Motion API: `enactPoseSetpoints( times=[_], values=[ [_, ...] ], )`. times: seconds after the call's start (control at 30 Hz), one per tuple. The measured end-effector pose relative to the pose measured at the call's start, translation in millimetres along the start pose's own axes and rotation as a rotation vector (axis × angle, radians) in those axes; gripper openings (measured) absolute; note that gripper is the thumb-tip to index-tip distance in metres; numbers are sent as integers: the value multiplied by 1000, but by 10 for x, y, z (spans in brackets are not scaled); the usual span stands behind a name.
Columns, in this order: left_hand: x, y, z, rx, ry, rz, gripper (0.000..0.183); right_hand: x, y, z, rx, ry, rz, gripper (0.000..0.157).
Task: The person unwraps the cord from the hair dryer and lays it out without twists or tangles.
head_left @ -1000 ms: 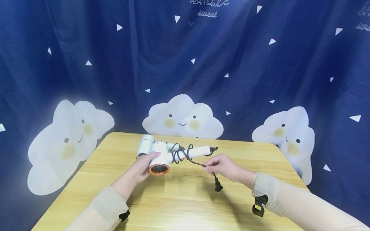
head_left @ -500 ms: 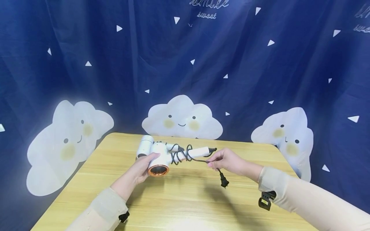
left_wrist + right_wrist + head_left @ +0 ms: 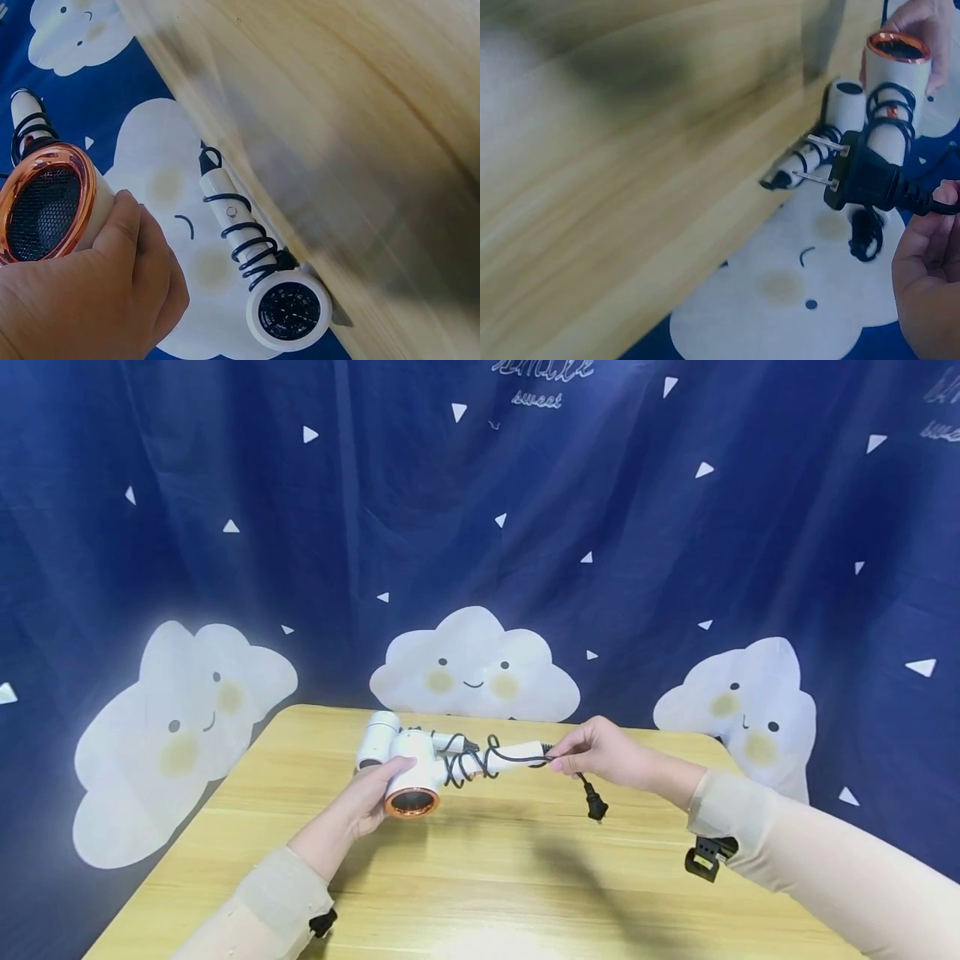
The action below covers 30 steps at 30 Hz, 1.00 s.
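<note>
My left hand [image 3: 367, 795] grips the barrel of a white hair dryer [image 3: 415, 750] with a copper-coloured rim, held over the table. The dryer's handle points right, and its black cord [image 3: 494, 745] is wound in loose loops around it. Near the handle's end, my right hand [image 3: 606, 755] pinches the cord between thumb and fingers. Below those fingers hangs the black two-pin plug [image 3: 596, 803], its prongs plain in the right wrist view. A second white hair dryer [image 3: 289, 311], cord coiled round its handle, lies just behind the held one.
The wooden table [image 3: 480, 877] has its far edge right behind the second dryer. A dark blue curtain [image 3: 480, 510] with white cloud shapes hangs beyond the table. Black wrist devices [image 3: 708, 856] are strapped under the sleeves.
My right hand has moved right and up with the cord, close to the handle's end, and the plug has swung along with it. The left hand and its dryer stay put.
</note>
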State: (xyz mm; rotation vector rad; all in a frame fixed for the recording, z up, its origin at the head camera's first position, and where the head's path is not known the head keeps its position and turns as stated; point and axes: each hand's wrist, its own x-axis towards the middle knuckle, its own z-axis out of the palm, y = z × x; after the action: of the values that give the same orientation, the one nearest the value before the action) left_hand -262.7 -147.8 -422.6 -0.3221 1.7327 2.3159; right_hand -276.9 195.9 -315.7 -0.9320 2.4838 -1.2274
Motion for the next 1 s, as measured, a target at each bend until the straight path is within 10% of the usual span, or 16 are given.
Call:
enactPoseSetpoints(
  times=[1.0],
  values=[
    [-22, -5, 63, 16, -14, -3, 64, 357, -176, -541, -217, 82, -62, 15]
  ],
)
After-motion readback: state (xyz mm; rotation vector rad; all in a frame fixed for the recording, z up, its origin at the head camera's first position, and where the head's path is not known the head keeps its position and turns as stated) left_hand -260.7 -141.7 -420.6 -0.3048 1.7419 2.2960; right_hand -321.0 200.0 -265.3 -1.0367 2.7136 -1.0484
